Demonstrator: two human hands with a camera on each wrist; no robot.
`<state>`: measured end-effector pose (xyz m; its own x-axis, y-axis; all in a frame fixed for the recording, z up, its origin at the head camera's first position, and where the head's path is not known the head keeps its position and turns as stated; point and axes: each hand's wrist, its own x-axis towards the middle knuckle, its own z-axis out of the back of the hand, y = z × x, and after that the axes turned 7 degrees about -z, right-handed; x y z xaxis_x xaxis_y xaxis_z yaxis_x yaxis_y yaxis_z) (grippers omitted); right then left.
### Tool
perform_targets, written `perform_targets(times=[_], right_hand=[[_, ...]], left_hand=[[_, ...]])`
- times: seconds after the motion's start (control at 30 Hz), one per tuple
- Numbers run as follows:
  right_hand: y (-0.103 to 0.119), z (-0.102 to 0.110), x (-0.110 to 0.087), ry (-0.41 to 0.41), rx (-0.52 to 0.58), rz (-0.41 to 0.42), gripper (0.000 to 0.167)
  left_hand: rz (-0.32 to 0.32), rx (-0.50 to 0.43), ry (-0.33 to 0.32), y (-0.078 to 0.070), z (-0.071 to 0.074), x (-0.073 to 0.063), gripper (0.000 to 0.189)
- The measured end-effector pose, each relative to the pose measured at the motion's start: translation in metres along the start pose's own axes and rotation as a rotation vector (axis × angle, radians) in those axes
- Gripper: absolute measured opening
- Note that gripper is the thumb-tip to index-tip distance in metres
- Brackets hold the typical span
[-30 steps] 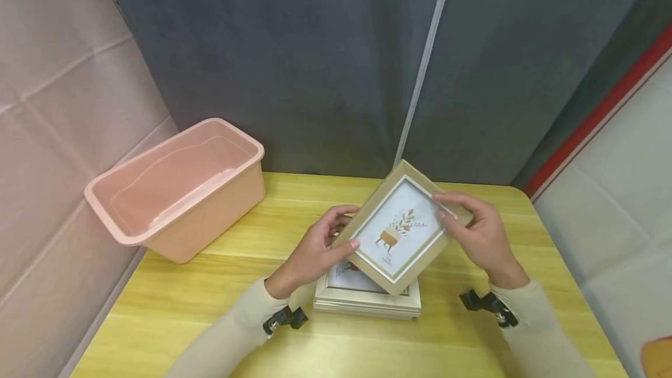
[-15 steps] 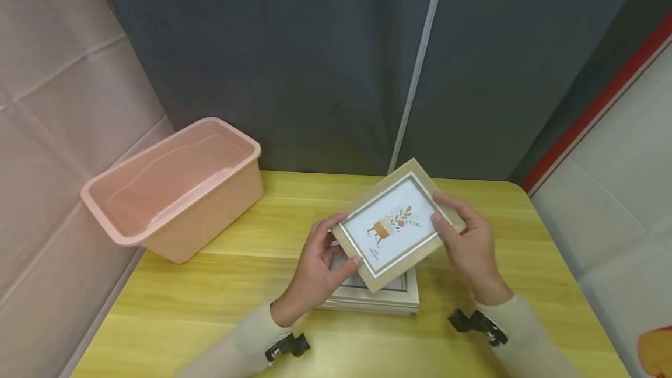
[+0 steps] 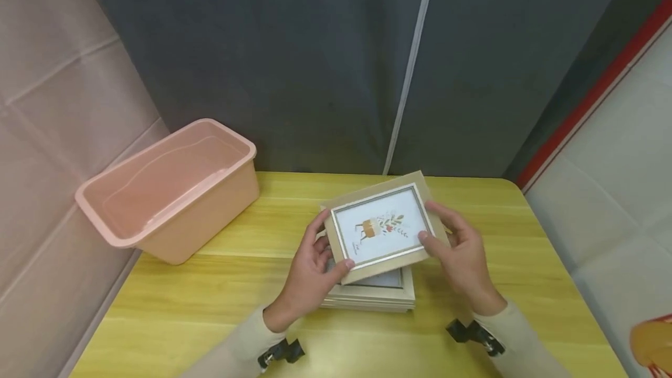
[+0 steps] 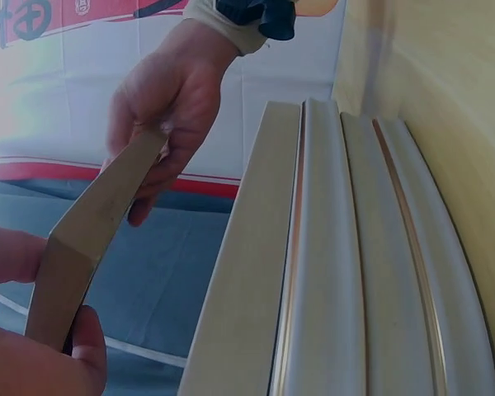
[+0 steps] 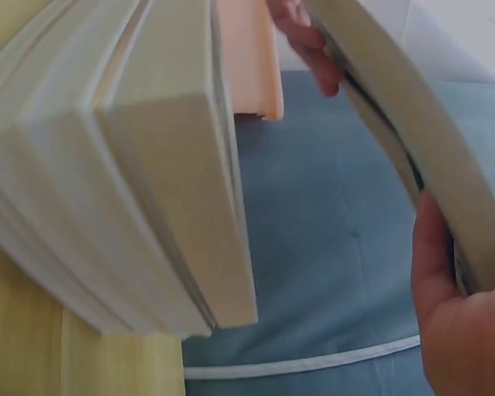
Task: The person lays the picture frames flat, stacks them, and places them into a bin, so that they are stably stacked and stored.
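Both hands hold a beige picture frame (image 3: 382, 227) with a plant-pot print, tilted slightly above a stack of similar picture frames (image 3: 367, 296). My left hand (image 3: 310, 273) grips its left end, thumb on the front near the lower corner. At the right end, my right hand (image 3: 464, 255) pinches the border between thumb and fingers. The left wrist view shows the held frame edge-on, apart from the stack (image 4: 330, 264). From the right wrist, the stack (image 5: 140, 181) stands beside the held frame (image 5: 429, 140), whose back edge the right fingers curl round.
A pink plastic bin (image 3: 173, 185) stands at the left of the yellow wood-grain table (image 3: 220, 296). A dark curtain (image 3: 273, 63) hangs behind the table. An orange object (image 3: 651, 343) is partly visible at the lower right.
The held picture frame has turned from a steep diagonal to nearly level and shifted slightly left. Both hands have kept hold of it and turned along with it.
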<state>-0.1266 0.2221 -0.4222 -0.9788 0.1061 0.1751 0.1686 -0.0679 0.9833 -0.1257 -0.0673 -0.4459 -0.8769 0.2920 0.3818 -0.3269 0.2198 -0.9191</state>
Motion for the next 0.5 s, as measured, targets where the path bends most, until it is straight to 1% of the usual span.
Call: perform_targets(times=[0.07,0.17,0.23,0.3,0.4,0.5], right_hand=[[-0.004,0.003,-0.001,0.058,-0.036,0.03,0.057],[-0.01,0.006,-0.002,0.157,-0.024,0.057,0.06],[-0.013,0.006,-0.002,0.203,-0.015,0.068,0.06],[-0.016,0.006,-0.001,0.218,-0.051,0.08,0.059],[-0.02,0.005,-0.002,0.219,-0.14,0.09,0.056],[-0.024,0.004,-0.006,0.227,-0.206,0.072,0.053]], left_hand=[[-0.016,0.01,-0.005,-0.001,0.005,-0.001,0.098],[-0.026,0.033,-0.009,-0.003,0.013,-0.002,0.095],[-0.016,0.057,-0.016,-0.004,0.017,-0.003,0.092],[0.006,0.087,-0.03,-0.005,0.022,-0.005,0.088],[0.039,0.145,-0.061,-0.006,0.028,-0.006,0.081],[0.061,0.202,-0.077,-0.005,0.033,-0.008,0.073]])
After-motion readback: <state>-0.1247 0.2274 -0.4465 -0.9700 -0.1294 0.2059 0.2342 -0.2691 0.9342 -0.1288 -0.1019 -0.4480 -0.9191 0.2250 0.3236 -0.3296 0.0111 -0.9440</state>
